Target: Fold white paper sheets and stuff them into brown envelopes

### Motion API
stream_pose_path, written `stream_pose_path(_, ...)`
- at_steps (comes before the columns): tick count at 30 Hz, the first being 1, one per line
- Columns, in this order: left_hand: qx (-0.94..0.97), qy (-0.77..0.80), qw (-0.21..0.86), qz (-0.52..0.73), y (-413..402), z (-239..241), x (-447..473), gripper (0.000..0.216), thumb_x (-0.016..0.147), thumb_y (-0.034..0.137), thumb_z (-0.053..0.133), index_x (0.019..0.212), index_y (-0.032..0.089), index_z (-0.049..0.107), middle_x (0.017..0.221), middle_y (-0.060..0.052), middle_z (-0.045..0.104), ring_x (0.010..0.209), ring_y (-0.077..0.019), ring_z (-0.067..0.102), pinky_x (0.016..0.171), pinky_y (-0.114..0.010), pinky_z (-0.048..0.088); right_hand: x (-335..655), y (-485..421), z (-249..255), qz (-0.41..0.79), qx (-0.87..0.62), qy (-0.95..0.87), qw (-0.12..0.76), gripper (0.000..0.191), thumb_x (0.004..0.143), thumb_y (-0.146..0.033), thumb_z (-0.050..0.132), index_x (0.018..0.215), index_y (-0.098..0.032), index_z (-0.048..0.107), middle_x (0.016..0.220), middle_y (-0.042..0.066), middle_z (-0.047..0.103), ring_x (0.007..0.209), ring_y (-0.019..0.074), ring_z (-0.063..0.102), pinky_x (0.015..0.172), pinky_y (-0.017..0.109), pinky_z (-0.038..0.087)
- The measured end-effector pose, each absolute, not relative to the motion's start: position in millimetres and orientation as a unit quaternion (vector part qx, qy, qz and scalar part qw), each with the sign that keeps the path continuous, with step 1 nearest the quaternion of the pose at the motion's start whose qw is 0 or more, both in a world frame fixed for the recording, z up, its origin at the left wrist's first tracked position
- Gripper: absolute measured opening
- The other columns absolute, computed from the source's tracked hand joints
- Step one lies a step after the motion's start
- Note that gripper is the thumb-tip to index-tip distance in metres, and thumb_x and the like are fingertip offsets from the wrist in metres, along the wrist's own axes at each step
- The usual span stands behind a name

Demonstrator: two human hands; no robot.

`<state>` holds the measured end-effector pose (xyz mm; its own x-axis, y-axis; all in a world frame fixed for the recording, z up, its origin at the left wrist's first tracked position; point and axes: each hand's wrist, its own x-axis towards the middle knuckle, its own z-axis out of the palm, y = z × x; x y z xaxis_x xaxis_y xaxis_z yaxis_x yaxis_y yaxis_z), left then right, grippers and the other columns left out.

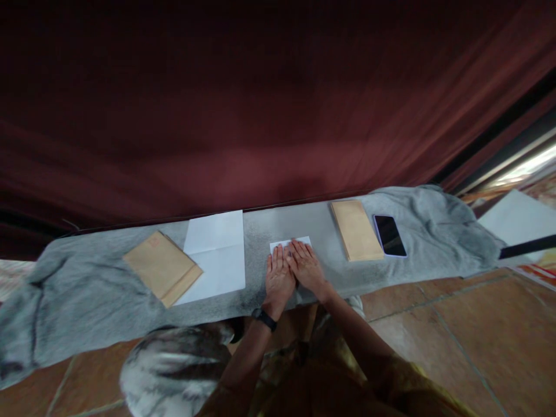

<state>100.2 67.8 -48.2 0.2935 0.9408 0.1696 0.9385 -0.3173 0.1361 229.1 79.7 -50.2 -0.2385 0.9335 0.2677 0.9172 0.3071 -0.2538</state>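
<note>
A small piece of folded white paper [281,243] lies on the grey cloth in front of me, mostly covered by my hands. My left hand [279,277] rests flat on it with fingers stretched forward; a dark watch band circles that wrist. Beside it, my right hand [307,269] also lies flat, its fingers reaching over the paper and touching the left hand. To the left is a larger white sheet [219,255] with a crease across it. Brown envelopes [163,263] overlap that sheet's left side.
Grey cloth [108,295] covers the long narrow surface. On the right lie a stack of brown envelopes [357,230] and a phone [390,236] in a light purple case. A dark red curtain [278,116] hangs along the far edge. Tiled floor [478,324] shows below.
</note>
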Motion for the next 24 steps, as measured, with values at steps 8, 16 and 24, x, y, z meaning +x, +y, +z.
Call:
stream_pose_path(8, 0.786, 0.599, -0.006, 0.154, 66, -52, 91, 0.059, 0.103, 0.032, 0.033, 0.156, 0.008, 0.029, 0.161, -0.016, 0.033, 0.152, -0.0261, 0.025, 0.124, -0.049, 0.024, 246, 73, -50, -0.007, -0.604, -0.780, 0.167, 0.052, 0.106, -0.033, 0.036, 0.153, -0.011, 0.039, 0.158, 0.014, 0.039, 0.147, 0.0252, 0.036, 0.121, 0.048, 0.025)
stream_pose_path(16, 0.775, 0.612, -0.007, 0.157, 64, -51, 77, 0.058, 0.103, 0.032, 0.033, 0.157, 0.010, 0.028, 0.161, -0.014, 0.034, 0.152, -0.0256, 0.027, 0.124, -0.050, 0.025, 264, 64, -50, -0.001, -0.630, -0.758, 0.169, 0.053, 0.106, -0.036, 0.033, 0.155, -0.014, 0.036, 0.159, 0.012, 0.038, 0.145, 0.0262, 0.039, 0.121, 0.048, 0.024)
stream_pose_path(24, 0.767, 0.623, -0.017, 0.153, 60, -45, 64, 0.056, 0.104, 0.031, 0.031, 0.155, 0.008, 0.033, 0.158, -0.016, 0.039, 0.150, -0.0281, 0.030, 0.123, -0.051, 0.027, 277, 58, -52, 0.012, -0.645, -0.744, 0.172, 0.054, 0.106, -0.035, 0.033, 0.156, -0.016, 0.035, 0.158, 0.010, 0.040, 0.146, 0.0265, 0.038, 0.121, 0.049, 0.021)
